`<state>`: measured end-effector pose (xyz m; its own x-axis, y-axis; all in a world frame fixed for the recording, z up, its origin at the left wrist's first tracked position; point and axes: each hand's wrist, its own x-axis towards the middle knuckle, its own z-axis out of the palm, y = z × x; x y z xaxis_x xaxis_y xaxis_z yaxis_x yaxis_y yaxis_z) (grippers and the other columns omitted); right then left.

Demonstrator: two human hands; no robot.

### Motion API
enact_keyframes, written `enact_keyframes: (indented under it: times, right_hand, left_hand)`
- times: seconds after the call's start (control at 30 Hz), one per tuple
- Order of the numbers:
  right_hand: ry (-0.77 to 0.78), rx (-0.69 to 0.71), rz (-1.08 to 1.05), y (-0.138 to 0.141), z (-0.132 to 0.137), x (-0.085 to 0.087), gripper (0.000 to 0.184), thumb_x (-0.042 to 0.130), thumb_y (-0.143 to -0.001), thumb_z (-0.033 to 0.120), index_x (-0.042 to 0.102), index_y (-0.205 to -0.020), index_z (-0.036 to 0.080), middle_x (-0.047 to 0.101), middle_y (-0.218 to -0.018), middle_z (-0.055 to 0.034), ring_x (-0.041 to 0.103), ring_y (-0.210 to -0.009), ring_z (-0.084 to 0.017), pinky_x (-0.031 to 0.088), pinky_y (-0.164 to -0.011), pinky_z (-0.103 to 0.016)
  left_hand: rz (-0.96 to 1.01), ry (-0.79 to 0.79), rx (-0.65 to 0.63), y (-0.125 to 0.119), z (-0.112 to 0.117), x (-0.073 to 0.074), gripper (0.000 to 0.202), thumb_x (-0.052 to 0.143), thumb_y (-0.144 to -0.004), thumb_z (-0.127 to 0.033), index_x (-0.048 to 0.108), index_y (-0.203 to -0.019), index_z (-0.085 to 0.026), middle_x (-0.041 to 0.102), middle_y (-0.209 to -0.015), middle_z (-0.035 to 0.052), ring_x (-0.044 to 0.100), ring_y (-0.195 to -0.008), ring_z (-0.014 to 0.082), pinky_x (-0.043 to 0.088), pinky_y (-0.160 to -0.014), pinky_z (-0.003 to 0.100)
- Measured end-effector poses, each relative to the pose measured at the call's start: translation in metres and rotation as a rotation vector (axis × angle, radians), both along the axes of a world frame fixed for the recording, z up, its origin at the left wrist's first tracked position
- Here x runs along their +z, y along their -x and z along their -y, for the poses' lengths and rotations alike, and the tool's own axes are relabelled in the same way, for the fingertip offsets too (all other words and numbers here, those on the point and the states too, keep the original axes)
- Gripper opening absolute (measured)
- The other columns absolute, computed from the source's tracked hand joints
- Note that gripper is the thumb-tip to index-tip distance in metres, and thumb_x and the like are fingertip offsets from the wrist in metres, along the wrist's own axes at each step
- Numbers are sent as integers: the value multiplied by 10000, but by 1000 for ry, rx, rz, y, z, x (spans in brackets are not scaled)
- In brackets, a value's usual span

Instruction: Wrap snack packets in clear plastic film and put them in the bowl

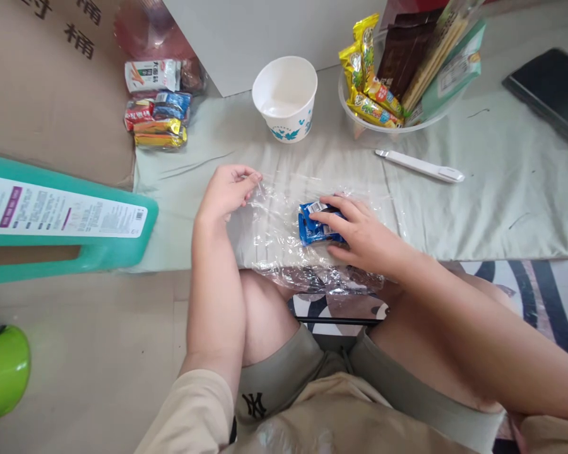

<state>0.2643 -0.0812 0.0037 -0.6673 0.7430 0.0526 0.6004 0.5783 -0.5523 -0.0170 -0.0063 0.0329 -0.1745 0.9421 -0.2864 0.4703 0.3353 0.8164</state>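
Observation:
A sheet of clear plastic film (274, 233) lies on the cloth in front of me and hangs over its near edge. My left hand (231, 192) pinches the film's far left corner between thumb and fingers. On the film rests a small stack of blue snack packets (312, 228). My right hand (355, 230) lies over the right part of these packets, its fingers spread across the top and touching them. The hand covers part of the packets.
Beyond the film stand a white paper cup (286, 94) and a clear bowl of snacks (421, 126). A white-handled knife (419, 166) lies to the right, a dark flat object (551, 94) farther off. Wrapped snack bundles (158, 104) and a teal container (66, 217) are at left.

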Motion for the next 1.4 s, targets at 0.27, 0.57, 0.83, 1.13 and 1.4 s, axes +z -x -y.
enact_keyframes:
  times: [0.27,0.57,0.83,1.13,1.4]
  right_hand:
    - [-10,0,10,1,0,0,645,612,-848,205,522,-1486,242,432,-1606,-165,415,-1467,-427,418,-1150,-638]
    - [-8,-39,12,5,1,3,673,604,-860,230,485,-1523,241,477,-1525,-178,456,-1395,-408,423,-1113,-606]
    - [12,-115,29,5,-9,4,561,755,-799,481,634,-1286,231,557,-1424,-176,504,-1283,-427,438,-1019,-587]
    - [-102,-55,125,16,-5,9,445,640,-881,331,627,-1313,225,713,-1255,-151,591,-1169,-375,419,-954,-512]
    - [161,-126,-325,-17,-2,28,488,656,-902,442,582,-1332,224,698,-1261,-139,662,-1149,-314,529,-983,-501]
  left_hand:
    - [110,-26,4,-5,5,-2,168,733,-781,-219,641,-920,-213,671,-777,17,589,-615,112,417,-508,221]
    - [-413,-405,107,-28,42,50,164,675,-869,-265,644,-1030,-265,726,-989,17,694,-954,210,556,-845,355]
    - [150,-262,-248,-92,49,-7,303,450,-1031,-431,660,-1007,-214,752,-1095,63,696,-1097,205,523,-1031,350]
    - [267,-285,-273,-75,46,-33,470,304,-1031,-513,649,-1132,-211,720,-1288,96,630,-1302,211,437,-1177,372]
    - [323,-246,-225,-73,41,-36,472,291,-1026,-505,664,-1074,-219,741,-1230,91,659,-1241,201,461,-1154,362]
